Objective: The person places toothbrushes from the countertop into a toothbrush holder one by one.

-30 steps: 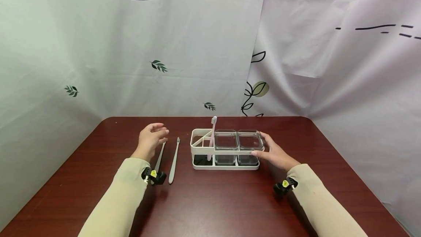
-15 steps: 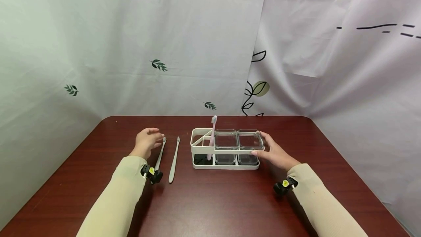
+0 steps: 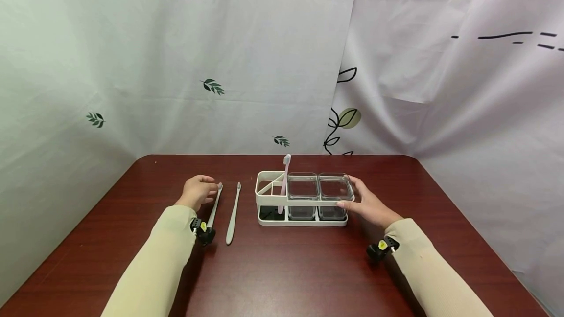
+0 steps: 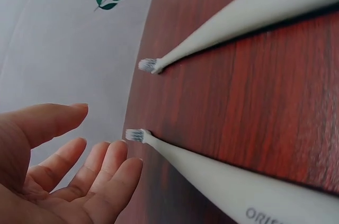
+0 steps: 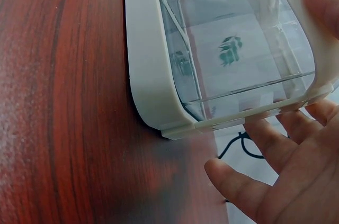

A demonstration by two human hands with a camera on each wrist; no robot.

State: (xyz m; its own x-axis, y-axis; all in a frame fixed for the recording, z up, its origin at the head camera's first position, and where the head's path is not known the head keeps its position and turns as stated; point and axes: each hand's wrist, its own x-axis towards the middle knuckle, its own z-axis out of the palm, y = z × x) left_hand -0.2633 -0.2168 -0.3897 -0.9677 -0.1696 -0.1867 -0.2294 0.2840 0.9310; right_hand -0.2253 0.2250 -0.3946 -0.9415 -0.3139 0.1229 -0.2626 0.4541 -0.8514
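Note:
My left hand is beside the head of the nearer of two white toothbrushes, its fingers loosely bent with nothing between them. In the left wrist view that toothbrush shows lettering on its handle, and its bristles are close to the fingertips. The second white toothbrush lies to the right, roughly parallel. My right hand grips the right end of a white two-tier toothbrush holder, thumb on the front rail and fingers round the end. A pink toothbrush stands tilted slightly in the holder.
Two clear square cups, a left cup and a right cup, sit in the holder. Everything rests on a dark red wood table. A white printed curtain hangs behind and at both sides.
My left hand has moved left and down, nearer the table, uncovering the head of the left white toothbrush. My right hand and the holder have stayed in place.

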